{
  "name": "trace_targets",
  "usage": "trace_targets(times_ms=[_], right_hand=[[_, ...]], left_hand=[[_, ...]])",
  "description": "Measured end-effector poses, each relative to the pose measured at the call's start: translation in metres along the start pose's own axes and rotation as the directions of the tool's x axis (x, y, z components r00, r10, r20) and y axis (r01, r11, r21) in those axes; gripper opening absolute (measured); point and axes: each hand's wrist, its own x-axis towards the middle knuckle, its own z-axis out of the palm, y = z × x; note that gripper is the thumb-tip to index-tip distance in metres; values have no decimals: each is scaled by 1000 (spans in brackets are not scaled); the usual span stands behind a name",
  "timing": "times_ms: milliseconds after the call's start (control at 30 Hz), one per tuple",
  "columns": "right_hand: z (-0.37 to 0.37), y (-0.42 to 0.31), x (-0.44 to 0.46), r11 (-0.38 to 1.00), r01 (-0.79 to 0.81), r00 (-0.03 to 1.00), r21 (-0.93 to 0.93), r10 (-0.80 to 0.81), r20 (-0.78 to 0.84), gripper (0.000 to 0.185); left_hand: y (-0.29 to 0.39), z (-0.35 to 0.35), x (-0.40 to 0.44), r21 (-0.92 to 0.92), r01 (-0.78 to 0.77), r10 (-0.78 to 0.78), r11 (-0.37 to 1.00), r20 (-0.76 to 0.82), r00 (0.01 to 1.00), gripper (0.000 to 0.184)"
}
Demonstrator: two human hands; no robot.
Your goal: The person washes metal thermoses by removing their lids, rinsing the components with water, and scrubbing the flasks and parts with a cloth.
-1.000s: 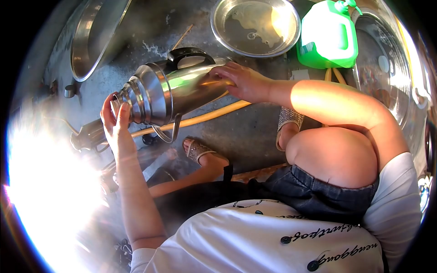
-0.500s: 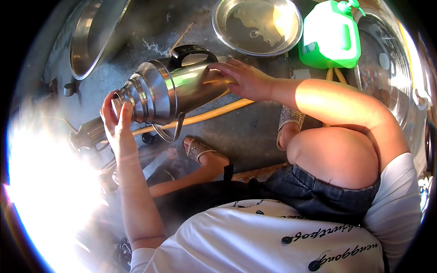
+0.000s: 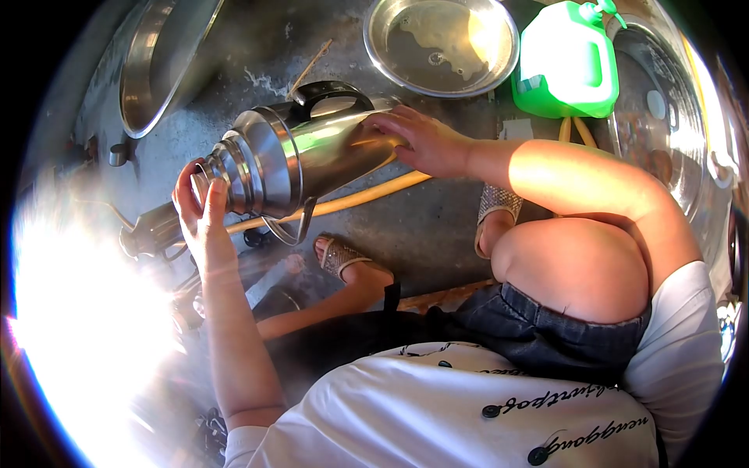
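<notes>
- Spanning the gap between the two arms, the shiny silver metal flask with a stepped, tapering shoulder (image 3: 324, 156) lies on its side in front of the person, over the grey floor (image 3: 437, 214); whether it rests there or hangs just above I cannot tell.
- Its long axis slants: the narrow mouth points left and a little back toward the body, the broad base up and to the right.
- The left hand (image 3: 207, 222) is at the mouth end, thumb and fingers set narrowly around the rim; whether a stopper sits inside is hidden.
- The right hand (image 3: 429, 144) is at the base end, its fingers bent over the cylindrical wall; how much weight it carries I cannot tell. Neither hand is nearer overall, since each touches its own end.
- The curved black plastic handle (image 3: 331, 90) faces away from the person, and the looped metal band handle (image 3: 294, 230) hangs on the near side, close to the long yellow hose (image 3: 374, 189).
- Beyond the base stands a round steel basin of cloudy liquid (image 3: 392, 79), with a bright green pump-topped jug (image 3: 569, 70) beside it.
- Compared with half a second ago, the black handle sits slightly lower and the right fingers have shifted a little; the left hand is almost unchanged.
</notes>
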Motion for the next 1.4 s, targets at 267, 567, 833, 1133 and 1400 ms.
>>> trace_targets(times_ms=[267, 567, 833, 1133, 1400], right_hand=[[-1, -2, 3, 1000, 12, 1000, 0, -12, -19, 60], [32, -8, 4, 988, -115, 973, -106, 90, -215, 78], [10, -60, 15, 968, 213, 961, -131, -232, -153, 87], [13, -53, 15, 931, 307, 899, -196, -352, -262, 82], [-17, -59, 40, 789, -249, 962, 561, 270, 46, 21]], left_hand=[[-1, 2, 0, -9, -9, 8, 1000, -17, 1000, 57], [8, 13, -7, 9, -9, 10, 1000, -51, 999, 60], [4, 12, -11, 86, -69, 73, 994, -48, 996, 54], [2, 16, -12, 177, -100, 110, 979, -46, 993, 51], [11, 20, -16, 148, -125, 129, 981, -15, 992, 52]])
